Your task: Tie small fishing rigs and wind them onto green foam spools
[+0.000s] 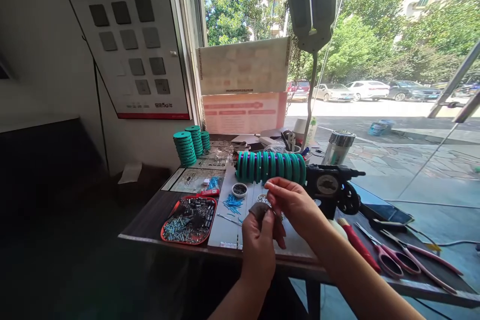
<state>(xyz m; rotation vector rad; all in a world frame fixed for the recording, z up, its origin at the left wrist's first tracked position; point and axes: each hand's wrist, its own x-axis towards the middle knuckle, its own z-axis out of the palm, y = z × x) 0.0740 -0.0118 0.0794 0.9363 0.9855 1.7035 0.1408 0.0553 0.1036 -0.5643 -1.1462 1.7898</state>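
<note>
My left hand (pixel 259 242) is closed around a small brownish-grey piece (pixel 258 208) that looks like cloth; its exact kind is unclear. Just above and to the right, my right hand (pixel 292 202) has its thumb and fingertips pinched together, and whatever is between them is too small to make out. Behind the hands lies a roller of teal ridged discs (pixel 270 167) with purple bits between them. A round dish of silvery beads (pixel 263 199) is partly hidden by my hands. To its left are a white dish of dark beads (pixel 239 190) and a pile of thin blue pieces (pixel 233 204).
An orange-rimmed tray (pixel 162 234) of small parts sits left. Stacked teal discs (pixel 184 150) stand behind it. Right are a black cranked mechanism (pixel 333 185), a thermos (pixel 335 150), a red-handled brush (pixel 360 249), scissors (pixel 390 261) and pliers (pixel 431 265). A lamp (pixel 311 10) hangs overhead.
</note>
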